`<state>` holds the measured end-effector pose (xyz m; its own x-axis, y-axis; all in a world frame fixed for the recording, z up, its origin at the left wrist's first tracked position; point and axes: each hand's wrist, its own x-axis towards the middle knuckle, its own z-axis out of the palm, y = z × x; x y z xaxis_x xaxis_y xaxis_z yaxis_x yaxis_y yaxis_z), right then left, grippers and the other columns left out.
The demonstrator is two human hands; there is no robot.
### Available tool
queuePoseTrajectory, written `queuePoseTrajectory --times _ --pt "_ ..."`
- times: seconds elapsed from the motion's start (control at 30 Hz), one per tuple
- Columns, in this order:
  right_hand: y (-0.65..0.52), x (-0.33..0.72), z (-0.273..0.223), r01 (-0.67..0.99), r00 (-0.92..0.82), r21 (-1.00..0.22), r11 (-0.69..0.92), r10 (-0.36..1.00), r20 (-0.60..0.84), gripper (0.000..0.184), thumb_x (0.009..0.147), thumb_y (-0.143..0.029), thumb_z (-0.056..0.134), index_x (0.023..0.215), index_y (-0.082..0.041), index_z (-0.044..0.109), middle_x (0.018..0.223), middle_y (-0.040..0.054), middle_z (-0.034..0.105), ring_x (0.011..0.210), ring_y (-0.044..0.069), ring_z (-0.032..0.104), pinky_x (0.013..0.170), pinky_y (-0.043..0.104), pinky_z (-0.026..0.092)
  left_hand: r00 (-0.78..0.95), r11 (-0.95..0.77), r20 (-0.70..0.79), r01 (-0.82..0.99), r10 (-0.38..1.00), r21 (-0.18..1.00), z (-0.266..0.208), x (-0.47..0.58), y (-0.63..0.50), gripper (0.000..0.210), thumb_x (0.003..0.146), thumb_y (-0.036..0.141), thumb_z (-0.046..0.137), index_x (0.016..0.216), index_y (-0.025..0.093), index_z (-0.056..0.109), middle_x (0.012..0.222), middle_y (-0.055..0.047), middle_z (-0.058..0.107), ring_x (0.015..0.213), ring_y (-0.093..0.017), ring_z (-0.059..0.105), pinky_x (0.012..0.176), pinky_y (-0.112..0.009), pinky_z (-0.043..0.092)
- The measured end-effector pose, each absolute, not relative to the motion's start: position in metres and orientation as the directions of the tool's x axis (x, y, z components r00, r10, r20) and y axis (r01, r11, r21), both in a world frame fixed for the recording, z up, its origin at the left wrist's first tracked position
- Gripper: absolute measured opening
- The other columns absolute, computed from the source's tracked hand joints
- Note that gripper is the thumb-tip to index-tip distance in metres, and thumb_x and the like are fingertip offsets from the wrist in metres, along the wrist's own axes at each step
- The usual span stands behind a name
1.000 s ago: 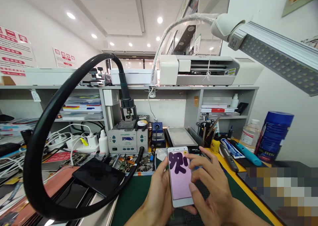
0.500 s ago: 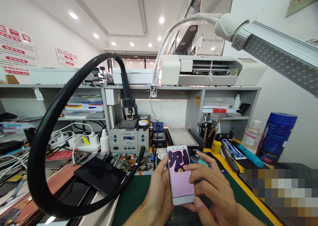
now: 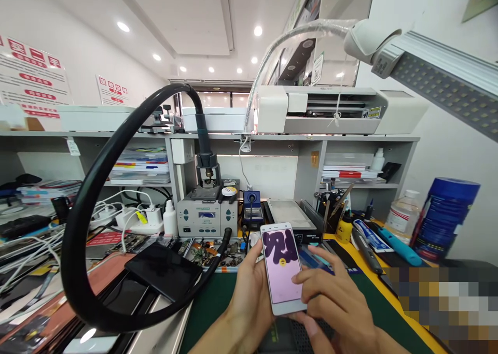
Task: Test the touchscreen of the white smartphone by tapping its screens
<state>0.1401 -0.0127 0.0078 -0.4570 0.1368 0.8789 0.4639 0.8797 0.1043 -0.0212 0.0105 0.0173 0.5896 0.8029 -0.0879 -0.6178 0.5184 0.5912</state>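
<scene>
A white smartphone [image 3: 285,284] with a lit pink screen faces me, tilted slightly. Dark purple shapes and a small yellow dot show on its upper half. My left hand [image 3: 249,292] is closed around the phone from the left, its thumb along the left edge and the palm behind it. Over the phone's lower right side is my right hand [image 3: 336,305], its fingers spread and curved. One fingertip is at the right part of the screen; whether it touches the glass I cannot tell. Beneath both hands lies a dark green mat [image 3: 210,297].
A thick black hose [image 3: 73,209] loops from the grey rework station [image 3: 208,216] across the left side. A parts tray [image 3: 229,258] and a black tablet-like slab [image 3: 163,271] lie left of the phone. Tools, a clear bottle [image 3: 402,211] and a blue canister [image 3: 447,219] stand right.
My right fingertip has moved down the screen, from near the yellow dot to the lower right. The phone stays in my left hand. The whole view has shifted slightly.
</scene>
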Motion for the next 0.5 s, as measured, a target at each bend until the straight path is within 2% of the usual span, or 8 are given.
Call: queuePoseTrajectory --times 0.1,0.2,0.3,0.5 --pt "-0.0141 0.1367 0.0066 0.435 -0.534 0.157 0.887 0.114 0.837 0.015 0.072 -0.006 0.050 0.077 -0.020 0.052 0.071 -0.0014 0.059 0.078 0.017 0.068 0.108 0.052 0.043 0.589 0.520 -0.091 -0.618 0.803 0.590 0.0168 -0.0217 0.0120 0.071 0.094 0.068 0.036 0.111 0.007 0.068 0.091 -0.015 0.070 0.079 -0.024 0.064 0.074 -0.032 0.045" --pt "-0.0140 0.1357 0.0080 0.412 -0.605 0.197 0.890 0.105 0.789 0.013 0.072 -0.008 0.050 0.076 -0.021 0.052 0.073 -0.0002 0.061 0.086 0.019 0.070 0.111 0.051 0.041 0.585 0.516 -0.096 -0.613 0.805 0.598 0.0153 -0.0225 0.0132 0.071 0.092 0.069 0.039 0.109 0.006 0.068 0.089 -0.014 0.070 0.077 -0.023 0.063 0.071 -0.030 0.042" --pt "-0.0131 0.1367 0.0087 0.398 -0.642 0.223 0.890 0.097 0.761 0.012 0.072 -0.009 0.051 0.076 -0.020 0.053 0.074 0.0012 0.061 0.091 0.020 0.070 0.112 0.052 0.039 0.585 0.514 -0.092 -0.613 0.806 0.599 0.0146 -0.0230 0.0129 0.070 0.092 0.069 0.040 0.109 0.007 0.068 0.089 -0.012 0.070 0.076 -0.022 0.062 0.068 -0.028 0.040" --pt "-0.0144 0.1370 0.0071 0.410 -0.669 0.237 0.881 0.115 0.734 0.011 0.073 -0.011 0.050 0.077 -0.021 0.054 0.080 0.0040 0.063 0.102 0.023 0.069 0.112 0.053 0.040 0.565 0.517 -0.138 -0.595 0.814 0.616 0.0154 -0.0235 0.0117 0.070 0.094 0.068 0.034 0.107 0.008 0.069 0.086 -0.011 0.069 0.075 -0.021 0.061 0.074 -0.030 0.041"
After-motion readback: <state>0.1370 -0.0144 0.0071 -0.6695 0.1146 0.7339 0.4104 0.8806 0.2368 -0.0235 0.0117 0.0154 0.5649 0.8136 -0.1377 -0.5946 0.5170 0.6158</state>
